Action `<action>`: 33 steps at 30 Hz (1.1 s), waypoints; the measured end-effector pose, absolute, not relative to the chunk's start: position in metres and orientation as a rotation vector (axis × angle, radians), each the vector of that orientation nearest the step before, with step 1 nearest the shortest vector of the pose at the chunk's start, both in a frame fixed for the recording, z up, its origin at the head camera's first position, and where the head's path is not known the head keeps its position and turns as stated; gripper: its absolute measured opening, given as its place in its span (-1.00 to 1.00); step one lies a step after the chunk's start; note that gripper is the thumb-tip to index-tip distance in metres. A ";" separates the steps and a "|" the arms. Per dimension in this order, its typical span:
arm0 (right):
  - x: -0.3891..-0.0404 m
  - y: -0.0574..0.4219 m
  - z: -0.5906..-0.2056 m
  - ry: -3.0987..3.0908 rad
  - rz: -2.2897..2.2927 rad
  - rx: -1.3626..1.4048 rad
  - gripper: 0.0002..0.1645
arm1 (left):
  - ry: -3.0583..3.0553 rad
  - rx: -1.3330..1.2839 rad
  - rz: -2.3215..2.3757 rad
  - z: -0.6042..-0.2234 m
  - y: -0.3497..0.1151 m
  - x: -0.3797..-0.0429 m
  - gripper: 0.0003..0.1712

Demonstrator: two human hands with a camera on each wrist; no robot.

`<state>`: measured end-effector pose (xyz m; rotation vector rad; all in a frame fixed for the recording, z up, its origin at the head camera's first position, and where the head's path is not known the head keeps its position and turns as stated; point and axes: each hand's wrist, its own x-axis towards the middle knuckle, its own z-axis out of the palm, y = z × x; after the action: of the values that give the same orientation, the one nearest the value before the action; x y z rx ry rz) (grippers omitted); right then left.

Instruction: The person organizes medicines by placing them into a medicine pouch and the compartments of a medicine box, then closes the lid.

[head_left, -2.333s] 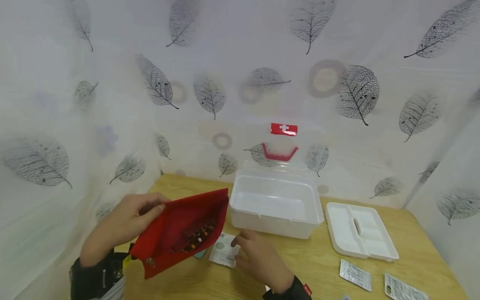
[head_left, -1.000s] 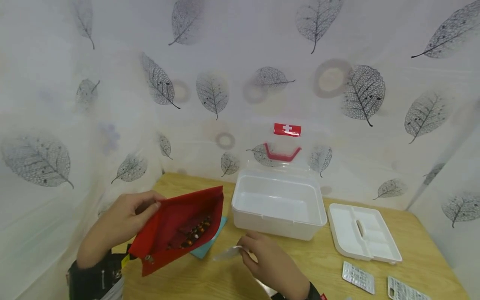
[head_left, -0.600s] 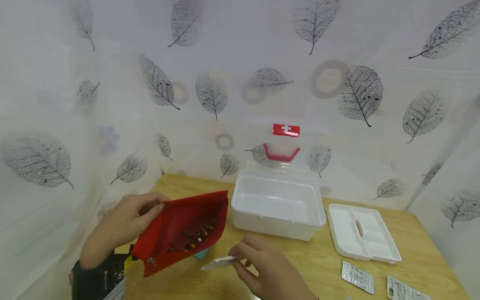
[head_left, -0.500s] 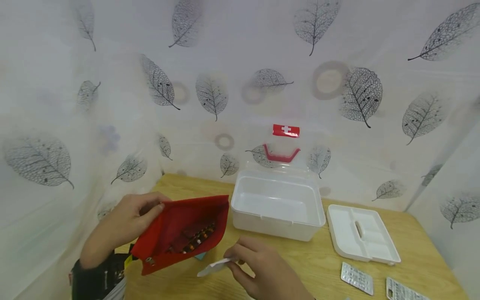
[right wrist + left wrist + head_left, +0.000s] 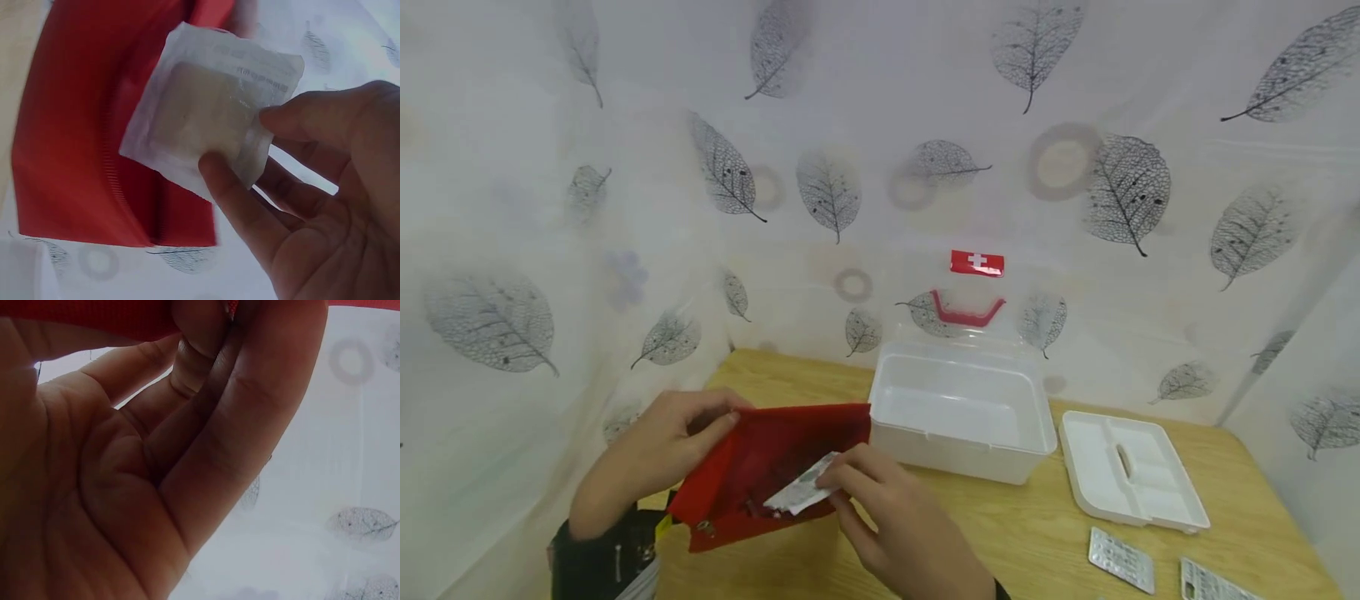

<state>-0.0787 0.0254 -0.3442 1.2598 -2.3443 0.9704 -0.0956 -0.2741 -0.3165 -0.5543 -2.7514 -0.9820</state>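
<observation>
While a leaf-patterned sheet (image 5: 895, 100) hangs behind the worktop (image 5: 1022, 542), a white box (image 5: 958, 455) stands open there, just beyond a red pouch (image 5: 758, 454). The left hand (image 5: 658, 450) holds that pouch gaping, fingers pinching its edge; the right hand (image 5: 898, 525) has fingers pinching a flat white packet (image 5: 802, 488) at the mouth — how far in, I can't tell. Slipping it inside looks like the step — next probably calls for pushing deeper, then letting go.

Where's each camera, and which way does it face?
Head: worn there, facing forward and down at a table; left grip and right grip show.
Left wrist: worn there, facing that grip's palm and fingers.
Right wrist: worn there, facing that grip pinching a white packet.
Head and right wrist both show the packet and red pouch.
</observation>
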 end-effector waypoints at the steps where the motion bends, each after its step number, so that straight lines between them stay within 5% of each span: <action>1: -0.081 0.023 -0.347 -2.351 0.965 1.263 -0.74 | -2.744 -0.567 -1.008 -0.317 -0.274 -0.095 -0.79; 7: -0.090 0.010 -0.367 -2.399 0.940 1.277 -0.76 | -2.728 -0.608 -1.107 -0.319 -0.273 -0.097 -0.78; 20: -0.104 -0.002 -0.388 -2.303 0.830 1.405 -0.46 | -2.745 -0.620 -1.069 -0.320 -0.269 -0.100 -0.80; 33: -0.120 0.025 -0.378 -2.122 1.084 1.017 -0.74 | -2.740 -0.529 -0.926 -0.319 -0.278 -0.098 -0.79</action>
<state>-0.1198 0.0247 -0.3784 1.0171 -2.1224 1.0837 -0.0981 -0.2779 -0.3189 -0.5292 -2.7399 -0.9260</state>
